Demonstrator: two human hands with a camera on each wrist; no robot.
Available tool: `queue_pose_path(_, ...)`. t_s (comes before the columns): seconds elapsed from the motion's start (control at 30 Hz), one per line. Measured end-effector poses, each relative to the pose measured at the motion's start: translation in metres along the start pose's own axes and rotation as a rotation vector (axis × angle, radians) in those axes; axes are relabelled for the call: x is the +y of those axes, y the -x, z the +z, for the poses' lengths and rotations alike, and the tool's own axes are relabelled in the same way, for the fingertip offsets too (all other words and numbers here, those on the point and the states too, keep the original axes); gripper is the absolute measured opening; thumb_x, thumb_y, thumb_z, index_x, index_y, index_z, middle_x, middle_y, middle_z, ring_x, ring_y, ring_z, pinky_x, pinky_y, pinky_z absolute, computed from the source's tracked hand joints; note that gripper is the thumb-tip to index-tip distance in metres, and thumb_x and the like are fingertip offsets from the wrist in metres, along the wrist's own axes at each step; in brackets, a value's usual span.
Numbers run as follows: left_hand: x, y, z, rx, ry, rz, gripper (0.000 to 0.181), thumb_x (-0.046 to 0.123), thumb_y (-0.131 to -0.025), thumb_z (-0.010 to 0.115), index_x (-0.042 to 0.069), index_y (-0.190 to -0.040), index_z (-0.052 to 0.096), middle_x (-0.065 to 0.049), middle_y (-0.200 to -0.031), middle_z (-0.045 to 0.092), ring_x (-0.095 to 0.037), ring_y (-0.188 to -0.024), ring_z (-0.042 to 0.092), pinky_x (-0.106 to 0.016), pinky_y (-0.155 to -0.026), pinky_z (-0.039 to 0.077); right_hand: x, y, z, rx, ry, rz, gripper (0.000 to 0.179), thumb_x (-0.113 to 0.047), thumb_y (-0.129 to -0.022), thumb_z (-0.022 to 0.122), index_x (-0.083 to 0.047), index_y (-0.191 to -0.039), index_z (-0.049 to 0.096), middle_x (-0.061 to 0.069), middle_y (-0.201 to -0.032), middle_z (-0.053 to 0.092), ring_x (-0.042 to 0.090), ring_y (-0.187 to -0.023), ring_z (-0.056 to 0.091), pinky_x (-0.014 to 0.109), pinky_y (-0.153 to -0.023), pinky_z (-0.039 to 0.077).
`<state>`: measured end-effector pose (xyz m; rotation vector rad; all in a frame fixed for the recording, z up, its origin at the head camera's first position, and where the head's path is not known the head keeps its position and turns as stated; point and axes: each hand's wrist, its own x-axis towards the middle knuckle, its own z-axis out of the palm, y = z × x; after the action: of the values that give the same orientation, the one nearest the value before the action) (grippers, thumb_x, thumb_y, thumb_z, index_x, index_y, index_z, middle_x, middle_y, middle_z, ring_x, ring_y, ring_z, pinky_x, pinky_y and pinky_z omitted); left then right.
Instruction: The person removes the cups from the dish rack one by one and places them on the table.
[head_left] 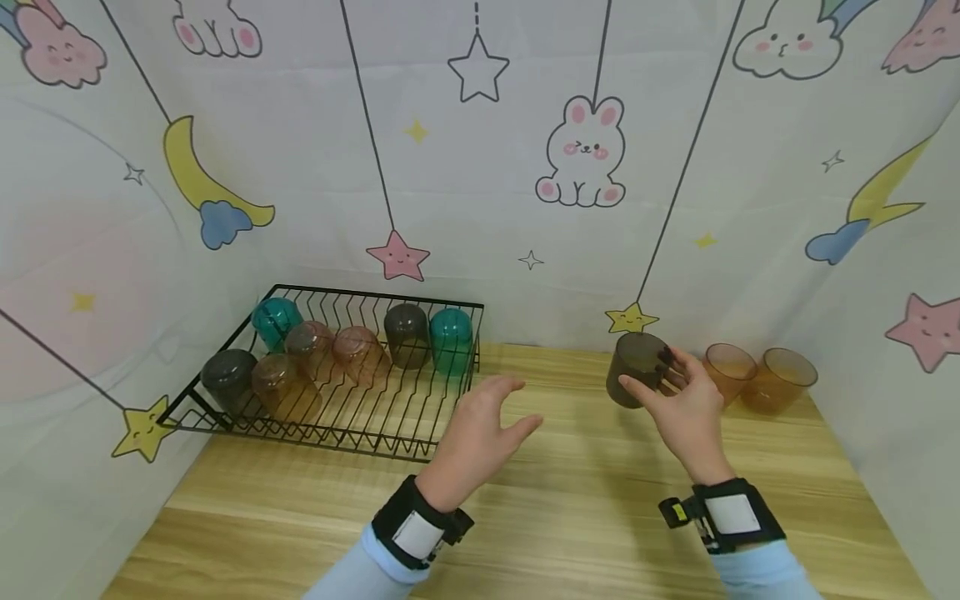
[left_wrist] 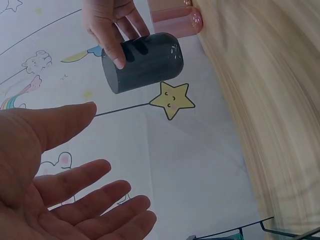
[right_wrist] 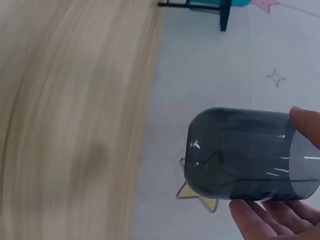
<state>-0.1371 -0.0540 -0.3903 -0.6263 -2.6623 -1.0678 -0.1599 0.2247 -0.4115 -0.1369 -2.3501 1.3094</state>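
My right hand (head_left: 692, 412) grips a dark grey see-through cup (head_left: 636, 371) by its side, thumb on one side and fingers on the other. The cup's mouth faces up, and in the right wrist view the cup (right_wrist: 240, 155) shows above the table surface. My left hand (head_left: 480, 433) hangs over the table beside the rack, fingers apart and holding nothing. In the left wrist view the left palm (left_wrist: 75, 190) shows with spread fingers. Just right of the right hand stand a pink cup (head_left: 731, 371) and an amber cup (head_left: 780, 382), mouths up.
A black wire rack (head_left: 375, 446) sits at the left of the wooden table (head_left: 585, 517). Several upturned cups stand in it, among them a teal cup (head_left: 452, 342), a grey cup (head_left: 407, 336) and an amber cup (head_left: 285, 387). A printed cloth (head_left: 487, 167) hangs behind.
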Motion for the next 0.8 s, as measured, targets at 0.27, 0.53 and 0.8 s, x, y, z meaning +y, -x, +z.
queue_pose_path(0.27, -0.003, 0.003, -0.001, -0.011, -0.046, 0.022, 0.048, 0.042, -0.086, 0.064, 0.013, -0.125, 0.056, -0.001, -0.126, 0.053, -0.013, -0.116, 0.047, -0.029, -0.092, 0.04, 0.03, -0.012, 0.0, 0.057, 0.015, 0.111, 0.086, -0.04, -0.073, 0.077, -0.006, -0.14, 0.036, 0.011, -0.135, 0.045, 0.026, -0.116, 0.049, 0.039, -0.091, 0.043)
queue_pose_path(0.53, -0.003, 0.005, -0.002, -0.025, -0.055, 0.021, 0.047, 0.042, -0.086, 0.064, 0.014, -0.123, 0.057, -0.001, -0.126, 0.053, -0.013, -0.114, 0.048, -0.027, -0.089, 0.042, 0.053, -0.022, 0.005, 0.123, 0.044, 0.162, 0.088, -0.041, -0.074, 0.076, -0.007, -0.142, 0.033, 0.01, -0.137, 0.043, 0.025, -0.117, 0.048, 0.037, -0.092, 0.042)
queue_pose_path(0.8, -0.003, 0.006, -0.003, -0.021, -0.067, 0.021, 0.047, 0.043, -0.086, 0.065, 0.014, -0.122, 0.057, -0.002, -0.127, 0.053, -0.013, -0.115, 0.047, -0.028, -0.091, 0.041, 0.097, -0.033, 0.016, 0.165, 0.029, 0.132, 0.09, -0.052, -0.071, 0.074, -0.014, -0.143, 0.034, 0.009, -0.138, 0.041, 0.028, -0.119, 0.046, 0.037, -0.092, 0.041)
